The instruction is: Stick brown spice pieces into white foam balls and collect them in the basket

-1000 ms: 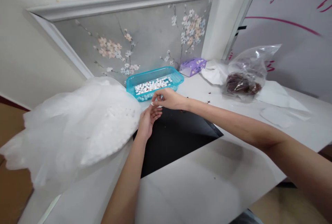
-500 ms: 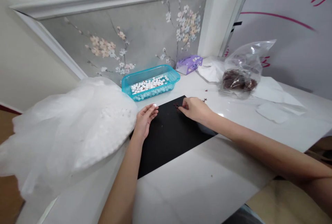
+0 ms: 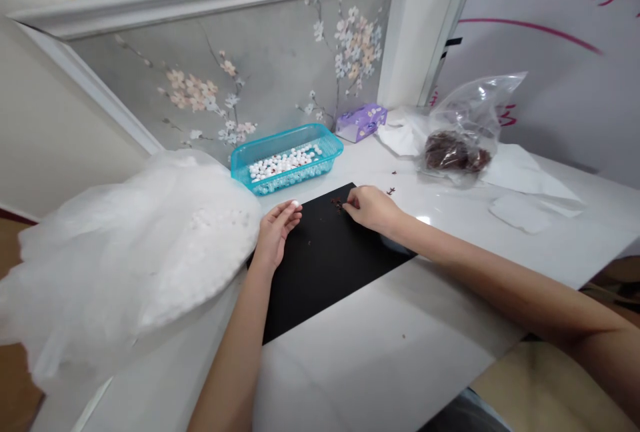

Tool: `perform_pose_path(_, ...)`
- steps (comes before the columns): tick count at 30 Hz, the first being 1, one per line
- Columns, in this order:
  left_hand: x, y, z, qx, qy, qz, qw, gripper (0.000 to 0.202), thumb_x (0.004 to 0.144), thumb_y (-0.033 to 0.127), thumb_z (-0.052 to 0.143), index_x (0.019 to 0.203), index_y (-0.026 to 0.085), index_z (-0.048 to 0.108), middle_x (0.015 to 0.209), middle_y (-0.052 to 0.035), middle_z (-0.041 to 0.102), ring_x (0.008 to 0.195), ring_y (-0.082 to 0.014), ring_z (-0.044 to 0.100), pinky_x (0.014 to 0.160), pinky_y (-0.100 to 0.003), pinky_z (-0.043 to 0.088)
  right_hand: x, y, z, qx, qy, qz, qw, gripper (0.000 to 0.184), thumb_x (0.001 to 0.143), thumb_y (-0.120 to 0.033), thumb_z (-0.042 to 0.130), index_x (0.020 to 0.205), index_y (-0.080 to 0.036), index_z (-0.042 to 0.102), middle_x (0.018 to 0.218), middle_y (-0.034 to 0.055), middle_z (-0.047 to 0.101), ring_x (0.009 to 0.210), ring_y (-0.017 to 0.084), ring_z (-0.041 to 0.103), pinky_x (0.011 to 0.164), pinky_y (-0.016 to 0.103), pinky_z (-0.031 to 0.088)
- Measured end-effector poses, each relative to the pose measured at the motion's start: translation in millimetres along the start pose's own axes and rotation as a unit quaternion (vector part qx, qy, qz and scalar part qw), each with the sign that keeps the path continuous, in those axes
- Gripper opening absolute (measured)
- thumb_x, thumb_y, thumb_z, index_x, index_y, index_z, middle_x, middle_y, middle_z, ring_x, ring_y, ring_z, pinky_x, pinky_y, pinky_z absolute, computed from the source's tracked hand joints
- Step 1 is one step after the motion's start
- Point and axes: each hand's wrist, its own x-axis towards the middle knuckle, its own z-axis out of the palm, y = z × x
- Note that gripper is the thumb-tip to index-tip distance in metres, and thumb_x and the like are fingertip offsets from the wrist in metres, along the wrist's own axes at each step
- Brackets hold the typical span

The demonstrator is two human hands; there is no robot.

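My left hand [image 3: 277, 231] is closed in a pinch on a small white ball [image 3: 295, 204], held up over the far left edge of a black sheet [image 3: 315, 285]. My right hand [image 3: 373, 208] rests over the sheet's far right part with thumb and forefinger pinched together. Its fingertips are right beside a little heap of small dark brown pieces [image 3: 336, 203] on the sheet; whatever lies between them is too small to make out. Behind the sheet stands a blue plastic basket [image 3: 287, 185] with many white balls [image 3: 280, 164] and a few brown specks in it.
A large translucent bag [image 3: 150, 252] full of white balls fills the left side. A clear bag [image 3: 457, 152] of brown pieces stands at the back right beside white paper [image 3: 520, 212]. Against the wall sits a purple tissue pack [image 3: 361, 123]. Loose brown bits [image 3: 391, 191] lie on the white table.
The view has shifted slightly. My right fingertips have drawn a little to the right of the brown heap, which shows more fully now. My left hand still holds the white ball.
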Motion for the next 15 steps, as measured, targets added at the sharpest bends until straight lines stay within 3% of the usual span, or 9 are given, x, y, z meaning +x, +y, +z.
perform_pose_path(5, -0.9, -0.4, -0.7, 0.004, -0.003, 0.000, 1.000, 0.025, 0.062, 0.028, 0.076, 0.083, 0.016, 0.069, 0.079, -0.0017, 0.069, 0.067, -0.0065, 0.061, 0.066, -0.017, 0.047, 0.7, -0.9, -0.4, 0.010, -0.013, 0.007, 1.000, 0.014, 0.074, -0.012, 0.048, 0.069, -0.016, 0.061, 0.069, 0.0062, 0.062, 0.062, 0.015, 0.053, 0.057, 0.026, 0.032)
perform_pose_path(7, -1.3, -0.2, -0.6, 0.004, -0.004, 0.000, 1.000, 0.025, 0.062, 0.028, 0.076, 0.083, 0.016, 0.069, 0.079, -0.0015, 0.069, 0.067, -0.0063, 0.061, 0.066, -0.017, 0.047, 1.2, -2.2, 0.2, 0.052, 0.033, -0.017, 0.998, 0.013, 0.072, -0.010, 0.048, 0.066, -0.016, 0.058, 0.067, 0.0055, 0.060, 0.061, 0.015, 0.051, 0.057, 0.026, 0.032)
perform_pose_path(9, -1.6, 0.0, -0.4, 0.005, -0.004, -0.001, 1.000, 0.025, 0.062, 0.028, 0.076, 0.083, 0.016, 0.069, 0.079, -0.0013, 0.069, 0.067, -0.0062, 0.061, 0.066, -0.017, 0.047, 2.1, -8.0, 3.6, 0.159, 0.100, -0.066, 0.980, 0.009, 0.074, -0.013, 0.047, 0.068, -0.016, 0.054, 0.067, 0.0034, 0.056, 0.060, 0.013, 0.049, 0.057, 0.025, 0.033)
perform_pose_path(11, -1.7, 0.1, -0.3, 0.006, -0.003, -0.001, 1.000, 0.025, 0.063, 0.028, 0.075, 0.083, 0.016, 0.069, 0.079, -0.0011, 0.069, 0.067, -0.0061, 0.061, 0.067, -0.017, 0.047, 3.4, -19.6, 10.9, 0.319, 0.121, -0.104, 0.934, 0.006, 0.075, -0.019, 0.047, 0.070, -0.017, 0.050, 0.065, 0.0002, 0.052, 0.056, 0.011, 0.046, 0.054, 0.024, 0.034)
perform_pose_path(15, -1.2, 0.1, -0.1, 0.013, -0.004, -0.001, 1.000, 0.025, 0.063, 0.029, 0.075, 0.084, 0.017, 0.070, 0.079, -0.0012, 0.070, 0.067, -0.0064, 0.062, 0.067, -0.017, 0.047, 6.2, -49.2, 32.4, 0.584, 0.004, -0.071, 0.808, 0.010, 0.075, -0.028, 0.047, 0.070, -0.019, 0.043, 0.058, -0.0060, 0.041, 0.043, 0.006, 0.033, 0.043, 0.021, 0.025)
